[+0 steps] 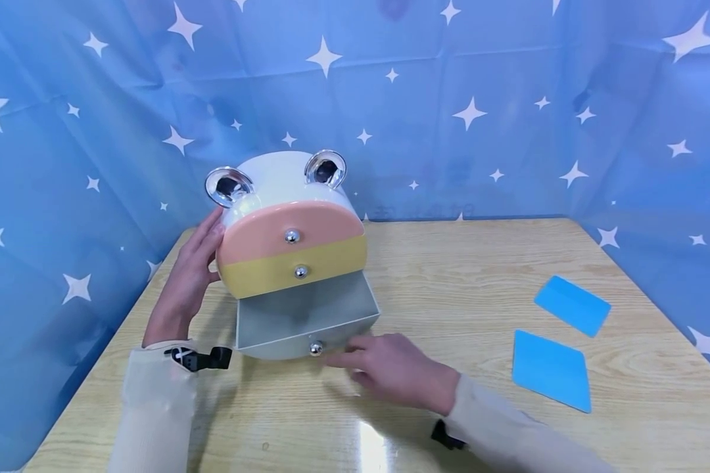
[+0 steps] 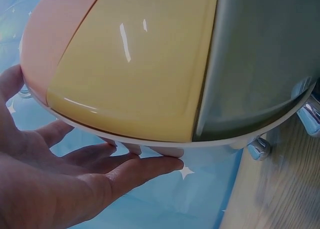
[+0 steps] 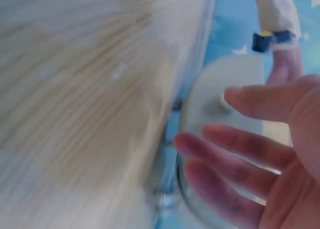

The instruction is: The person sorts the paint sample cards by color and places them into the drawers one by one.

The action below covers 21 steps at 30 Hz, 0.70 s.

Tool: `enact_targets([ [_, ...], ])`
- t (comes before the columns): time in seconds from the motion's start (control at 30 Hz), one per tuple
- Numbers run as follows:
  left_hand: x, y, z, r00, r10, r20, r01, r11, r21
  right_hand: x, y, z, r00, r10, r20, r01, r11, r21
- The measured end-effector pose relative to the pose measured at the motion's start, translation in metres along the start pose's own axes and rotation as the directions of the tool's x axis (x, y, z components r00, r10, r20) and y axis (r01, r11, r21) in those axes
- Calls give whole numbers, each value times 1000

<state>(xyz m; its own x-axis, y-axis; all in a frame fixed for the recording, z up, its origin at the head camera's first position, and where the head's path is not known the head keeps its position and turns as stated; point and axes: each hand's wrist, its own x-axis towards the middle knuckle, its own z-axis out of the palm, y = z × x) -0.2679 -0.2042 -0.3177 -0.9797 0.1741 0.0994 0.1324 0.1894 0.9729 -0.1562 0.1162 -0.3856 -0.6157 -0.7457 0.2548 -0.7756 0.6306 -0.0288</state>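
Left hand (image 1: 188, 279): fingers straight, palm flat against the left side wall of the round white plastic drawer box with chrome bear ears (image 1: 272, 174), holding nothing; left wrist view shows the fingers (image 2: 135, 171) laid along the white rim. Box sits on the light wood-grain table (image 1: 449, 263), left of centre, fairly close to the left table edge, back near the blue star-print cloth backdrop (image 1: 509, 98). Its front faces the person, tilted a little to their right. Three stacked drawer fronts, long axes running left-right: pink top drawer (image 1: 284, 230) closed, yellow middle drawer (image 1: 298, 266) closed, grey bottom drawer (image 1: 307, 322) pulled out toward the person, inside visible. Each front carries a small chrome ball knob; the bottom one (image 1: 316, 348) is at the leading edge of the open drawer. Right hand (image 1: 399, 369): fingers extended and relaxed, gripping nothing, fingertips just beside the grey drawer's front right corner and near its knob; contact cannot be told, right wrist view is blurred. Open table in front of the drawer and across the middle. Further right, well apart from the box: two flat blue plastic cards (image 1: 550, 369), one behind the other, near the right table edge.
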Motion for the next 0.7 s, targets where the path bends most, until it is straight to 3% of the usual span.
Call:
enact_targets([
  [0.13, 0, 1, 0, 1000, 2, 3, -2, 1000, -1, -43, 24, -22, 995, 75, 63, -77, 996, 40],
  [0.23, 1, 1, 1, 1000, 7, 3, -7, 1000, -1, -79, 45, -41, 972, 202, 121, -206, 978, 21],
  [0.43, 2, 2, 2, 1000, 11, -5, -11, 1000, -3, -157, 85, -56, 879, 440, 182, -441, 897, -37],
  [0.6, 1, 1, 3, 1000, 3, -3, -3, 1000, -4, -210, 107, -49, 803, 537, 257, -550, 835, -27],
  [0.7, 1, 1, 3, 1000, -5, -6, 5, 1000, -1, -225, 115, -44, 784, 555, 277, -579, 815, 4],
])
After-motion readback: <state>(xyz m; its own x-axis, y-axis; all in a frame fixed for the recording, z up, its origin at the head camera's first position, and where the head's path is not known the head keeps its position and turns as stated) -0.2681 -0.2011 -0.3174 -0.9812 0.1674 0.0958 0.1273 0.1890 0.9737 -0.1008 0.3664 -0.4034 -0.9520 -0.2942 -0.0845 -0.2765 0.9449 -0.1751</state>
